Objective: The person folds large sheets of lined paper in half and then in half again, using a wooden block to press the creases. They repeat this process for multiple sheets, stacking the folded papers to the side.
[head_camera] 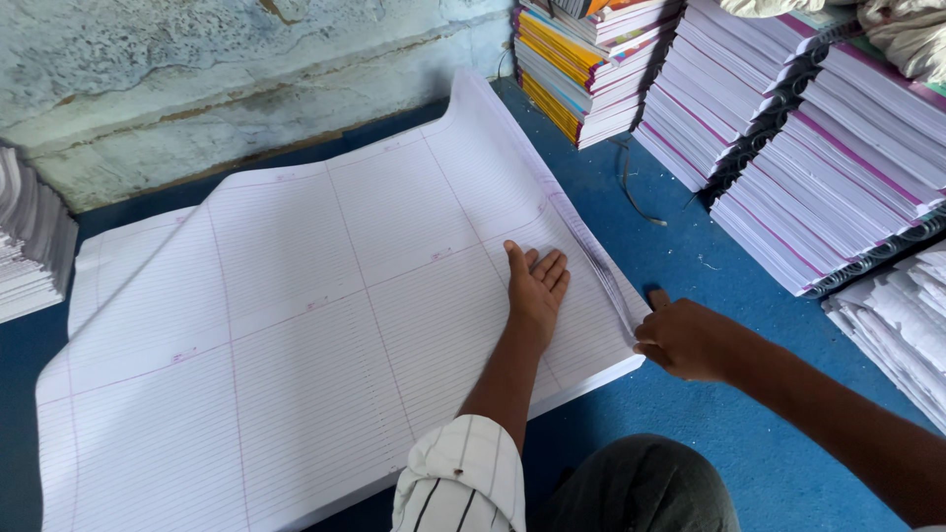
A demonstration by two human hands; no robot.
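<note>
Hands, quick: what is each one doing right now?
Left hand: open, flat on the stack of ruled sheets.
Right hand: closed, pinching the stack's right edge.

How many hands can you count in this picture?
2. The left hand lies flat on the ruled sheets; the right hand grips their right edge. No others show.

You have no packages, labels, signs or screens near the ruled paper stack (296,335) here.
</note>
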